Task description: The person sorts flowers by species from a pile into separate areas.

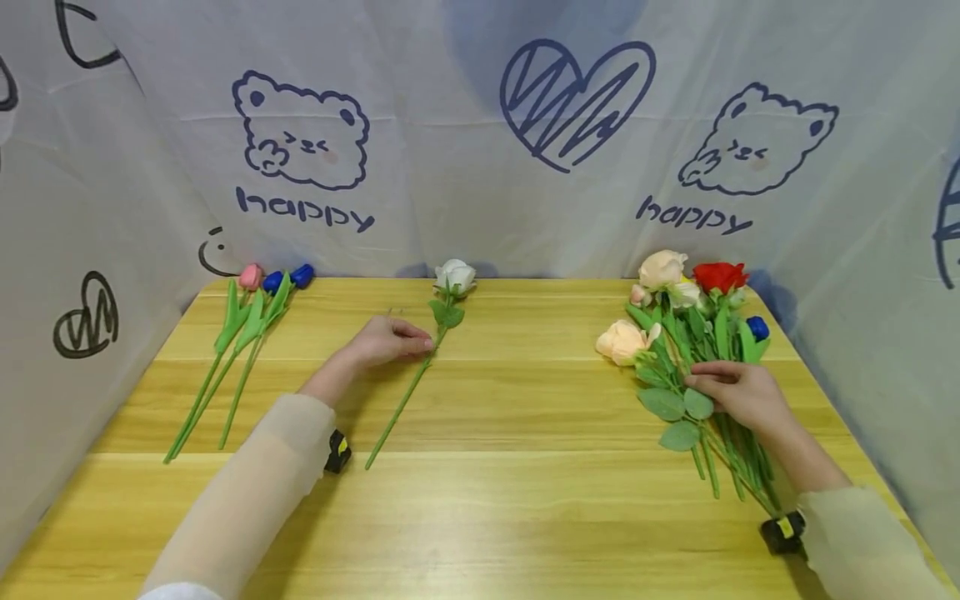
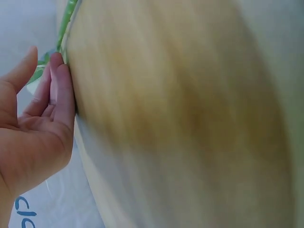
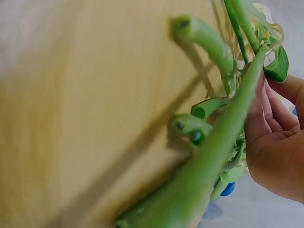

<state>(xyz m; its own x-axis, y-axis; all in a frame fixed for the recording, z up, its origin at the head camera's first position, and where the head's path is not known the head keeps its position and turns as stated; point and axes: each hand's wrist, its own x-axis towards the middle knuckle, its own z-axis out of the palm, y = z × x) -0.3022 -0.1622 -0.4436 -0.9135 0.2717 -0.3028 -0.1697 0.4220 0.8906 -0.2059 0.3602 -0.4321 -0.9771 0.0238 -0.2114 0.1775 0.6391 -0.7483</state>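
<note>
A white rose with a green stem lies in the middle of the table. My left hand is at its stem; in the left wrist view the thumb stands apart from the fairly straight fingers, whose tips meet the stem. At the right, my right hand pinches the stem of a peach rose between thumb and fingers, over a bunch of flowers. In the right wrist view, one thick stem runs close past the right hand, partly hiding the fingers.
The bunch holds a red rose, a cream rose and a blue tulip. At the left lie a pink tulip and two blue tulips. A printed cloth hangs along the back edge of the wooden table.
</note>
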